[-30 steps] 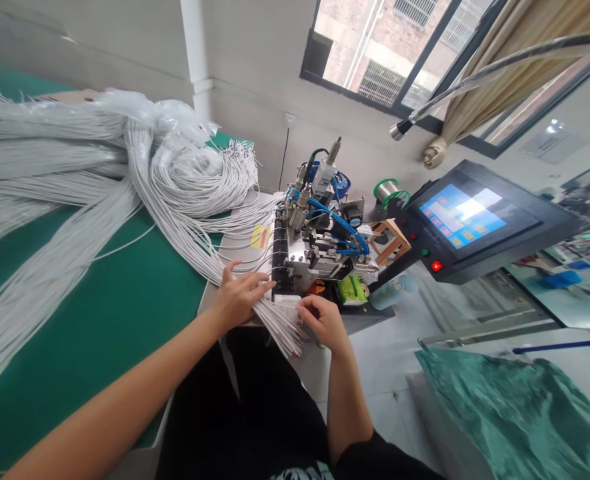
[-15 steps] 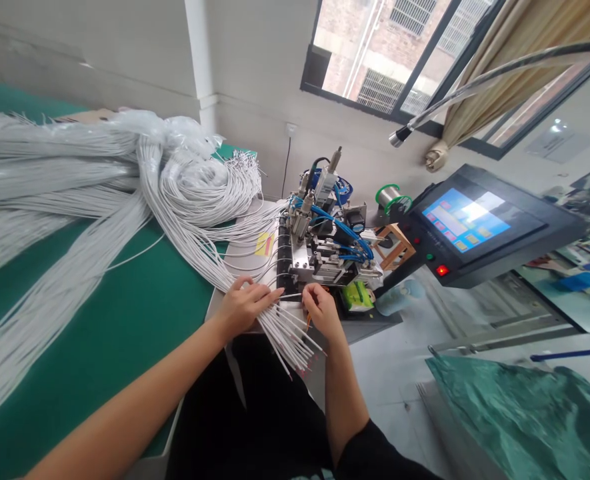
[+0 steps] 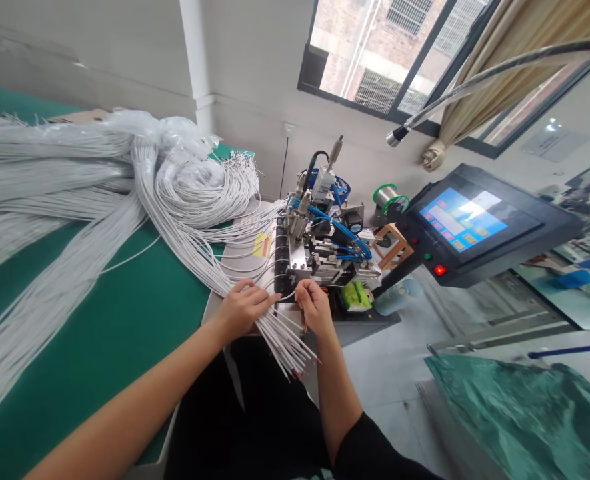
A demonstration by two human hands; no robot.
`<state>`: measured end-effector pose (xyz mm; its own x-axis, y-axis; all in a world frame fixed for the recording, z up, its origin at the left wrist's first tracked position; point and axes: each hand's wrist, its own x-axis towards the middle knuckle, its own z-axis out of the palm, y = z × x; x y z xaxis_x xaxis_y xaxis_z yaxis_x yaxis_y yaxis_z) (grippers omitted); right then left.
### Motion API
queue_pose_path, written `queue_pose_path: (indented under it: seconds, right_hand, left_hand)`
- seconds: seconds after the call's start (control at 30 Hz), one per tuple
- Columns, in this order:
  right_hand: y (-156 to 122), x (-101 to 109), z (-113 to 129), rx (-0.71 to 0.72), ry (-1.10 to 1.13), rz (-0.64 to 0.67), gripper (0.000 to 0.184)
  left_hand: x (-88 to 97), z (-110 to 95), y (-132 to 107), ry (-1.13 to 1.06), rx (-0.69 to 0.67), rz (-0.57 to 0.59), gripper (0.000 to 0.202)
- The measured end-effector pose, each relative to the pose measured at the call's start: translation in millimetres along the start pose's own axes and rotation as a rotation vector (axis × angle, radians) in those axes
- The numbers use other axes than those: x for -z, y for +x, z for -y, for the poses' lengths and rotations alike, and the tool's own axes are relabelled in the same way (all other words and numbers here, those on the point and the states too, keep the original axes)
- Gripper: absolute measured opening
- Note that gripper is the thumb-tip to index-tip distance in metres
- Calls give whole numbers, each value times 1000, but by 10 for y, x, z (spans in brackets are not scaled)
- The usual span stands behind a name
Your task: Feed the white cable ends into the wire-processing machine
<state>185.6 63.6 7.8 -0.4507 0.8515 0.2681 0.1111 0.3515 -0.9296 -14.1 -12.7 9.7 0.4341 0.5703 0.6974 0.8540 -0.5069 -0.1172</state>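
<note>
My left hand (image 3: 245, 308) lies over a bundle of white cables (image 3: 285, 343), its fingers closed round them at the front edge of the machine. The cut cable ends fan out below it, toward my lap. My right hand (image 3: 313, 303) pinches the end of a single white cable (image 3: 288, 295) between thumb and fingertips. That cable bends up slightly from the left hand's fingertips. Right behind both hands stands a bench machine (image 3: 319, 233) with metal cylinders and blue air tubes. A row of white cables enters its black slotted edge from the left.
Thick heaps of white cable (image 3: 199, 193), partly in plastic, cover the green table (image 3: 165, 373) on the left. A control screen (image 3: 462, 217) with a lit red button stands at right. Behind the machine sit a wire spool (image 3: 389, 199) and a wooden frame (image 3: 393, 247). A flexible tube (image 3: 475, 83) hangs overhead.
My right hand has moved slightly left and up, toward the machine's front edge. The cable between my hands now curves rather than lying straight. My left hand keeps its hold.
</note>
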Motion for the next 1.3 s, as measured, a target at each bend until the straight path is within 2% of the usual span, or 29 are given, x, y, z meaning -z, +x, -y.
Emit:
queue_pose_path:
  seconds: [0.17, 0.33, 0.5, 0.73, 0.97, 1.3]
  right_hand:
    - [4, 72, 18, 12, -103, -29, 24]
    - [17, 160, -113, -11, -265, -22, 21]
    - [40, 157, -236, -56, -263, -30, 20]
    - [56, 157, -253, -105, -269, -39, 24]
    - [75, 161, -387, -113, -186, -3, 23]
    - [72, 109, -424, -214, 8, -48, 24]
  left_hand:
    - [15, -24, 15, 15, 48, 7, 32]
    - [5, -45, 23, 38, 97, 31, 32]
    - [-14, -51, 21, 42, 138, 50, 33]
    - [-39, -60, 9, 39, 191, 116, 39]
    - [-63, -52, 0, 6, 229, 170, 43]
    - [-70, -32, 3, 14, 237, 186, 45]
